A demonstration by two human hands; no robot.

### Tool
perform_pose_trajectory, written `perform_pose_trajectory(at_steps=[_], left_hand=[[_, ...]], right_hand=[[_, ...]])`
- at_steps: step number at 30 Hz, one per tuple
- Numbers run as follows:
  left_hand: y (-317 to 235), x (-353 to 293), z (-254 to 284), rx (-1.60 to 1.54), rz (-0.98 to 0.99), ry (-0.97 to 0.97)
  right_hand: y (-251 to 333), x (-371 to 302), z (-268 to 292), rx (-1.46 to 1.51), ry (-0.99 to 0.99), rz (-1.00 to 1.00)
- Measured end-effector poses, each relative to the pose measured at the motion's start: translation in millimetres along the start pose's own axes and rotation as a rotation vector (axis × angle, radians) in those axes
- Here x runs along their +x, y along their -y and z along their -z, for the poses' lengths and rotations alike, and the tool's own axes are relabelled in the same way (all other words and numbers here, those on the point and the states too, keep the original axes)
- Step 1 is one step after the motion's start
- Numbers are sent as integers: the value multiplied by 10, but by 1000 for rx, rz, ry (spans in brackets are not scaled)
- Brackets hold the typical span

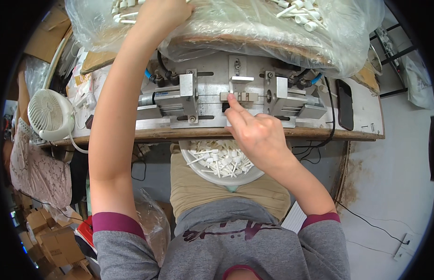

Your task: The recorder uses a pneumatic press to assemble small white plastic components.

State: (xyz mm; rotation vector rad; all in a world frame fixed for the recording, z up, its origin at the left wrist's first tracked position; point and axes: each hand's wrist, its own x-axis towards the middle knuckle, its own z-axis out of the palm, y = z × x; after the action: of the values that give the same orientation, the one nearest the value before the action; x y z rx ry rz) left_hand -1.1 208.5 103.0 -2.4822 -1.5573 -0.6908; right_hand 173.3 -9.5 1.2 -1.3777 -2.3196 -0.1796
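My left hand (172, 11) reaches up to the far edge of the view, over the clear plastic bag beside small white plastic pieces (129, 17). Most of its fingers are hidden or cut off. At the middle of the bench, my right hand (259, 128) rests its outstretched index fingertip on a small metal block (242, 97). The thumb stands apart from that finger, and I see nothing gripped between them. Two metal cylinder units, one on the left (172, 100) and one on the right (289, 100), face the block from either side.
A bowl (217, 178) of white plastic pieces sits on my lap. More pieces (303, 14) lie in the bag at the far right. A white fan (50, 114) stands left, a dark phone (345, 103) right. Another person's patterned clothing (42, 168) shows at far left, above cardboard boxes (60, 242).
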Motion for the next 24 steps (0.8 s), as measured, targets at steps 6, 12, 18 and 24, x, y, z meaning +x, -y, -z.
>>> perform_pose_trajectory(at_steps=[6, 12, 18, 24], left_hand=[[142, -79, 9, -196, 82, -38], [-218, -569, 292, -390, -91, -352], [-561, -858, 372, -707, -127, -391], [-495, -1334, 510, -843, -8, -253]], right_hand=[[-11, 150, 173, 86, 99, 27], [-755, 977, 649, 225, -319, -17], [-2596, 1696, 1012, -347, -101, -310], [-2961, 1414, 1149, -436, 256, -522]])
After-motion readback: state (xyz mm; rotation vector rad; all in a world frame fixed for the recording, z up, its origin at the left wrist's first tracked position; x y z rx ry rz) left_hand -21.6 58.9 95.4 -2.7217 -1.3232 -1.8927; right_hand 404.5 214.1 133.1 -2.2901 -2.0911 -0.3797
